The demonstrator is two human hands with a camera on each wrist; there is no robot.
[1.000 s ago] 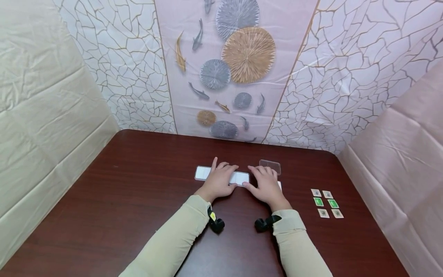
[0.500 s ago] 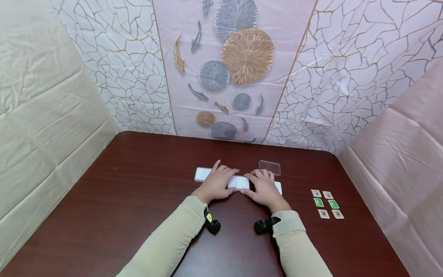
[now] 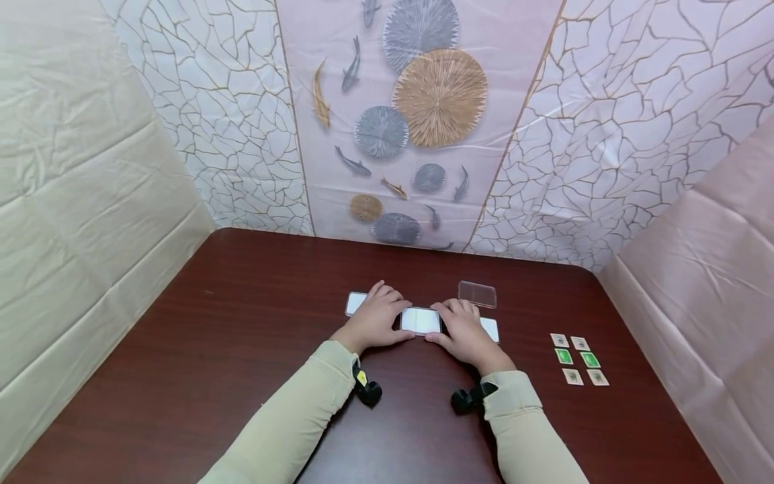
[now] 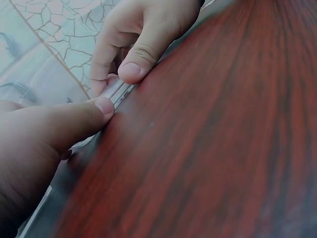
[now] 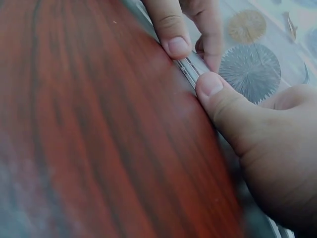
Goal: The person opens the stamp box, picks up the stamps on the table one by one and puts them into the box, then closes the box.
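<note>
A small flat case (image 3: 420, 321), clear-edged with a white face divided by a line down its middle, lies between the two hands in the head view. My left hand (image 3: 376, 318) pinches its left end, thumb on the near edge and fingers at the far edge. On the right end, my right hand (image 3: 464, 331) pinches it the same way. Both wrist views show the thumbs near each other along the case's thin, layered edge (image 4: 120, 94). Part of another white-faced case (image 3: 355, 303) shows behind the left hand. A white piece (image 3: 490, 329) is partly hidden by the right hand.
A clear, shallow lid or tray (image 3: 477, 294) lies behind the right hand. Farther right are several small cards (image 3: 564, 356), some green and some pale, in two columns. The dark red wooden table (image 3: 242, 349) meets a patterned cloth at its back edge.
The case has come nearer, away from the line of the white-faced case at left. Both hands now pinch its ends; earlier the left hand covered more of it. The head view has shifted slightly.
</note>
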